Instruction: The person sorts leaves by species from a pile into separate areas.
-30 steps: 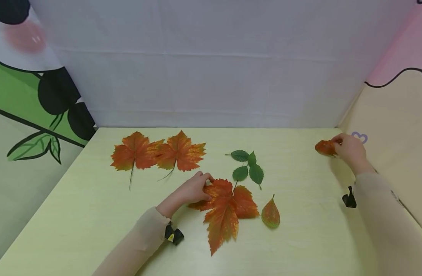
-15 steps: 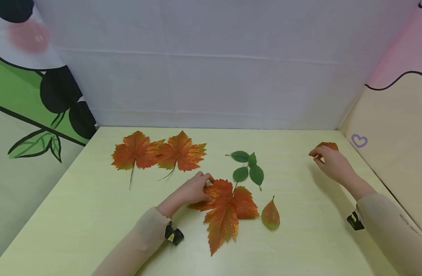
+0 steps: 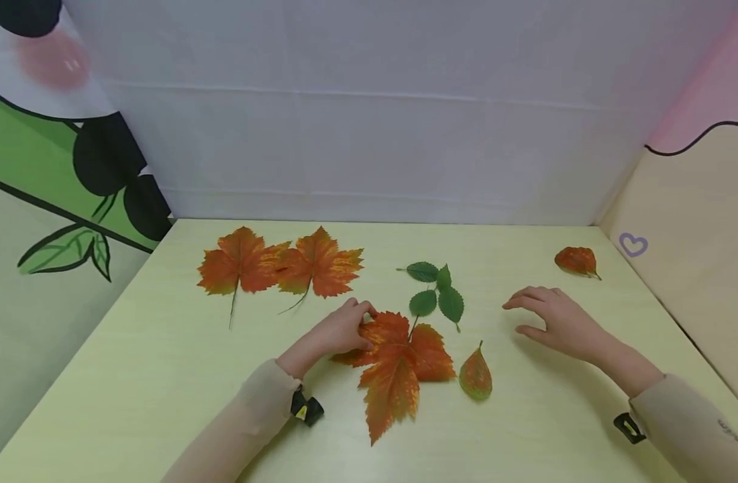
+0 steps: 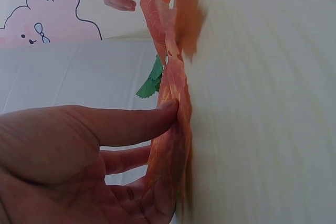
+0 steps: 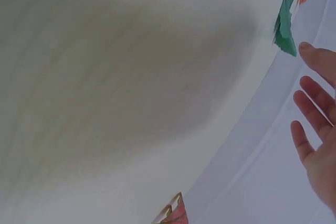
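Right hand has apparently released the rightmost leaf.

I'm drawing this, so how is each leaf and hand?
Left hand, pinching
Big orange leaf, pinched at one edge
Right hand, raised, holding nothing
Leftmost orange leaf, lying loose
Orange leaf beside it, lying loose
Green sprig, lying spread
Near small leaf, lying loose
Far small leaf, lying loose

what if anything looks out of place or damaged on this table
Nothing looks spilled or plainly damaged. The mild oddity is one small orange leaf lying alone near the far right corner of the table, apart from the rest, including the large leaf the left hand pinches.
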